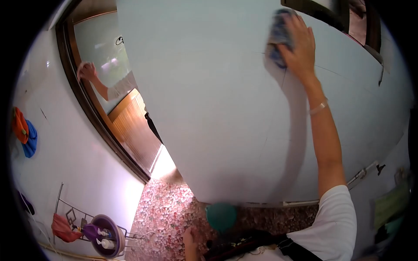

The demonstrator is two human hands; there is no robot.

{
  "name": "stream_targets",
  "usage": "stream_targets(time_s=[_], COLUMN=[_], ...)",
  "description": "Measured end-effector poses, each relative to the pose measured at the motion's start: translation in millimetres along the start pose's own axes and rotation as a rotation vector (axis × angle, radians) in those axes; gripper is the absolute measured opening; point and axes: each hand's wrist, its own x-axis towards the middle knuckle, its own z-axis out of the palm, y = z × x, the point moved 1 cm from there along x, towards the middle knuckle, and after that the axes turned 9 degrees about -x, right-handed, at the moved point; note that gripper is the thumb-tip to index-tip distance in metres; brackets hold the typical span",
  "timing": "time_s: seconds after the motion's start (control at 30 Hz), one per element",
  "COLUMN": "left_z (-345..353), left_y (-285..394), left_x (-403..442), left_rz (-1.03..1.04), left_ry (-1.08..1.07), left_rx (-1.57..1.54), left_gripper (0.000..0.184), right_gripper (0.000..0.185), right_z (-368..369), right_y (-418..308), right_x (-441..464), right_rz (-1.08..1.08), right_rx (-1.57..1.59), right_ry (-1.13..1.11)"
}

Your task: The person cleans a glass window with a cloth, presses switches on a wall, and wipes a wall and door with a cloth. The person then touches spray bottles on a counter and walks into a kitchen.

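Observation:
My right hand point(300, 48) presses a blue patterned cloth point(278, 37) flat against the upper part of a large pale panel point(217, 100). The fingers lie over the cloth, with the arm stretched up. Low in the view, my left hand point(190, 236) hangs in front of the patterned floor, away from the panel. Its fingers are small and blurred, and no held thing shows there. A green plastic basin point(221, 216) is on the floor near the panel's bottom edge, partly hidden by my body.
Another person's hand point(87, 71) touches the dark door frame point(93, 106) at left. A wire rack point(76, 201) holds a purple basin point(114, 250) with bottles, and a red cloth point(64, 227) hangs on it. Orange point(20, 125) and blue cloths point(29, 139) hang at left. A tap point(380, 168) is at right.

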Motion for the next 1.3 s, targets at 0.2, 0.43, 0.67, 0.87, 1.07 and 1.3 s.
stream_targets(time_s=[0.2, 0.43, 0.67, 0.87, 1.07, 1.3], left_z=[67, 67, 22, -88, -83, -67], left_y=[-19, -10, 38, 54, 139, 250], left_x=[-4, -25, -106, -89, -63, -23], left_rz=[0.002, 0.101, 0.313, 0.235, 0.209, 0.331], left_ry=[-0.028, 0.016, 0.360, 0.509, 0.485, 0.412], left_rx=[0.192, 0.082, 0.300, -0.129, -0.014, 0.230], left_gripper=[0.013, 0.018, 0.016, 0.017, 0.018, 0.019], right_gripper=[0.074, 0.050, 0.042, 0.067, 0.064, 0.038], right_z=[15, 6, -12, 12, 53, 97], right_y=[-92, -183, -213, -225, -235, -185], right_x=[-40, -229, -294, -258, -106, -54], right_rz=[-0.131, -0.419, -0.486, -0.327, -0.197, -0.033], right_rx=[0.213, 0.558, 0.651, 0.421, 0.162, -0.002], right_ry=[-0.264, -0.619, -0.733, -0.676, -0.217, -0.192])
